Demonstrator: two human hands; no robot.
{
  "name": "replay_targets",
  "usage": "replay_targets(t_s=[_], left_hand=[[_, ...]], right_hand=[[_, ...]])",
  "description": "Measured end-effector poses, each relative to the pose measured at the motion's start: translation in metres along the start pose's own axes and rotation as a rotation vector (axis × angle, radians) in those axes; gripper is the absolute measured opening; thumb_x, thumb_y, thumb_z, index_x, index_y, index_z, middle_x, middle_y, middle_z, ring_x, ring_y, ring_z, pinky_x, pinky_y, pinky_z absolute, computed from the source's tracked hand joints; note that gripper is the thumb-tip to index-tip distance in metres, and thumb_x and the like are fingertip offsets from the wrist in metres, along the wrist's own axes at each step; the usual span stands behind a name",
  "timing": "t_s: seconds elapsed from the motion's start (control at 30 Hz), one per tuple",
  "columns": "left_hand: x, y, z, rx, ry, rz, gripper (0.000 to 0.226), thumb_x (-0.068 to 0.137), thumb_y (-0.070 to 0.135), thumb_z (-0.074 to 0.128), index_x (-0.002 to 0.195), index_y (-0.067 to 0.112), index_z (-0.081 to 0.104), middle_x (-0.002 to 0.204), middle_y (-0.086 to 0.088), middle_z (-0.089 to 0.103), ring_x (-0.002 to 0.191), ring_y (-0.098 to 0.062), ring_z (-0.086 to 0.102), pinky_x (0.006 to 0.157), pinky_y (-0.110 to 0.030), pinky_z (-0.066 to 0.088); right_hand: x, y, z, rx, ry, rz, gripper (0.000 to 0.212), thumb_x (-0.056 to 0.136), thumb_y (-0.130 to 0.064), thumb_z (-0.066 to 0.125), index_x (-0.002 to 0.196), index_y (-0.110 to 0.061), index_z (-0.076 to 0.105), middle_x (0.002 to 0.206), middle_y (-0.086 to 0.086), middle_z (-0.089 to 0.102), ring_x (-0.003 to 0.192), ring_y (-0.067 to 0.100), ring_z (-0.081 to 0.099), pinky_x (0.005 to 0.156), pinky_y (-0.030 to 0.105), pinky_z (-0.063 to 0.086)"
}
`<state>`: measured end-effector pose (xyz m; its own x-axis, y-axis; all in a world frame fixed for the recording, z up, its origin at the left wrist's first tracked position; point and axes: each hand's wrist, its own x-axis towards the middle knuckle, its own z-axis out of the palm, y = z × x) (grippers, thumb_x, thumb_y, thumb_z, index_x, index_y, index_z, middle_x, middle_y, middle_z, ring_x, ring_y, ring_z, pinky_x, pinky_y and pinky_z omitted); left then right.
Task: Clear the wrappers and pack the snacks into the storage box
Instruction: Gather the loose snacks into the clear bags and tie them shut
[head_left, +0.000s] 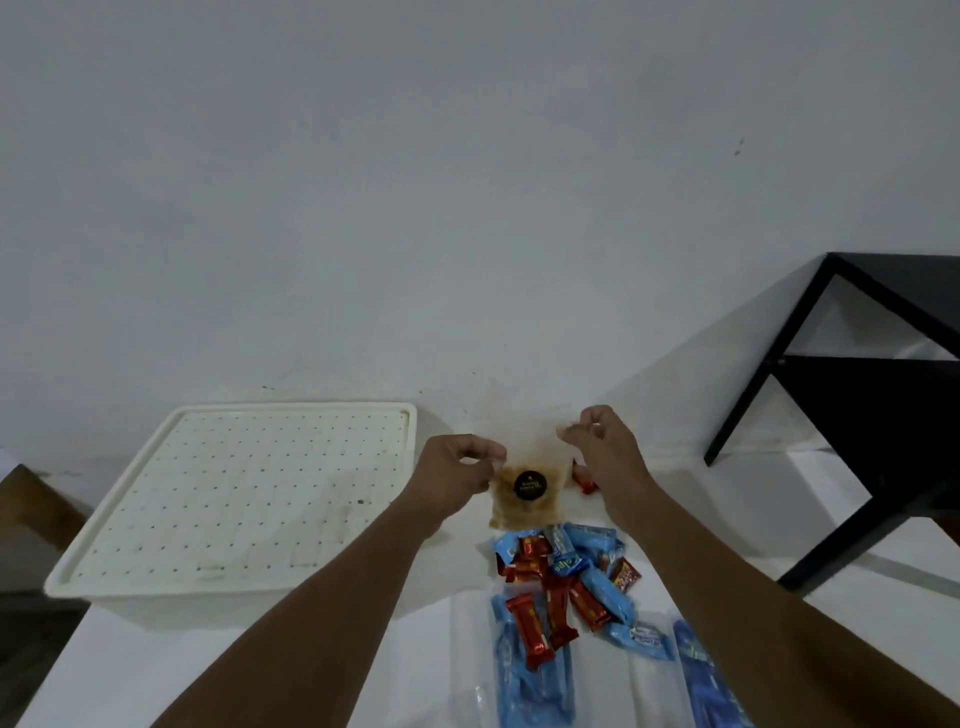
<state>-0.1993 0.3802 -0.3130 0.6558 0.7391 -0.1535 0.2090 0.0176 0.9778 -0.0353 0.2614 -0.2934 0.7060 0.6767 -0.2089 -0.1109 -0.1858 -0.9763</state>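
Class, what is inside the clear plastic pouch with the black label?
Light brown snack pieces show in the clear plastic pouch, pinched by the left hand and right hand. The round black label covers those behind it.

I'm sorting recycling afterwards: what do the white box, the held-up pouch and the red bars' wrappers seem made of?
White box: probably moulded plastic, matte off-white, top dotted with small holes or dimples. Pouch, pinched by left hand and right hand: seemingly thin clear film, tan contents showing through, round black label. Red bars: glossy foil-like film, with bright glints.
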Motion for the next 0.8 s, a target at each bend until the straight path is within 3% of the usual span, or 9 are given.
replay_targets(t_s=[0.1,0.2,0.3,0.43,0.53,0.63,0.7,0.8], left_hand=[[0.028,-0.018,0.002,0.028,0.024,-0.042,0.012,0.087,0.004,0.07,0.095,0.009,0.076,0.102,-0.009,0.073,0.087,-0.021,0.068,0.082,-0.036,0.059],[0.057,-0.041,0.005,0.078,0.069,-0.07,0.017,0.086,0.004,0.07,0.096,0.016,0.076,0.105,-0.004,0.072,0.09,-0.02,0.069,0.079,-0.031,0.059],[0.085,-0.061,0.01,0.128,0.087,-0.122,0.023,0.084,0.003,0.069,0.096,0.022,0.075,0.102,0.005,0.07,0.095,-0.018,0.068,0.089,-0.034,0.058],[0.11,-0.079,0.017,0.12,0.117,-0.183,0.024,0.083,0.008,0.069,0.098,0.026,0.073,0.107,0.009,0.068,0.106,-0.015,0.063,0.096,-0.03,0.051],[0.119,-0.093,0.019,0.143,0.114,-0.225,0.03,0.083,0.008,0.068,0.107,0.026,0.071,0.115,0.011,0.062,0.11,-0.009,0.055,0.092,-0.023,0.042],[0.119,-0.1,0.019,0.162,0.097,-0.245,0.035,0.084,0.011,0.067,0.114,0.029,0.069,0.126,0.008,0.061,0.115,-0.015,0.057,0.098,-0.029,0.047],[0.111,-0.1,0.017,0.171,0.091,-0.229,0.032,0.085,0.012,0.067,0.11,0.032,0.07,0.122,0.011,0.06,0.117,-0.016,0.057,0.104,-0.034,0.047],[0.091,-0.094,0.009,0.194,0.073,-0.228,0.031,0.087,0.013,0.066,0.115,0.026,0.07,0.126,0.008,0.06,0.118,-0.015,0.056,0.106,-0.034,0.045]], right_hand=[[0.023,0.031,0.002,0.02,-0.122,0.091,0.017,0.086,-0.014,0.068,0.077,-0.025,0.059,0.087,0.008,0.057,0.078,0.021,0.054,0.07,0.038,0.051],[0.056,0.052,0.009,-0.008,-0.104,0.107,0.012,0.087,-0.009,0.066,0.091,-0.02,0.069,0.101,0.011,0.068,0.092,0.026,0.063,0.078,0.042,0.056],[0.089,0.069,0.019,-0.097,-0.091,0.133,0.02,0.088,-0.008,0.063,0.099,-0.023,0.072,0.101,0.01,0.071,0.095,0.027,0.067,0.084,0.047,0.057],[0.125,0.092,0.031,-0.15,-0.068,0.169,0.021,0.089,-0.011,0.061,0.103,-0.024,0.071,0.1,0.004,0.069,0.091,0.021,0.066,0.081,0.039,0.057],[0.142,0.107,0.037,-0.196,-0.074,0.179,0.023,0.089,-0.012,0.061,0.108,-0.022,0.07,0.105,0.005,0.069,0.098,0.02,0.066,0.077,0.032,0.056],[0.145,0.115,0.042,-0.235,-0.054,0.181,0.024,0.089,-0.013,0.061,0.11,-0.02,0.069,0.11,0.004,0.067,0.097,0.018,0.064,0.079,0.032,0.056],[0.138,0.117,0.043,-0.293,0.002,0.137,0.023,0.087,-0.015,0.062,0.108,-0.022,0.068,0.112,0.004,0.066,0.099,0.018,0.063,0.086,0.037,0.056],[0.115,0.112,0.041,-0.326,0.09,0.088,0.023,0.085,-0.013,0.061,0.106,-0.021,0.068,0.111,0.003,0.067,0.099,0.018,0.063,0.086,0.035,0.055]])
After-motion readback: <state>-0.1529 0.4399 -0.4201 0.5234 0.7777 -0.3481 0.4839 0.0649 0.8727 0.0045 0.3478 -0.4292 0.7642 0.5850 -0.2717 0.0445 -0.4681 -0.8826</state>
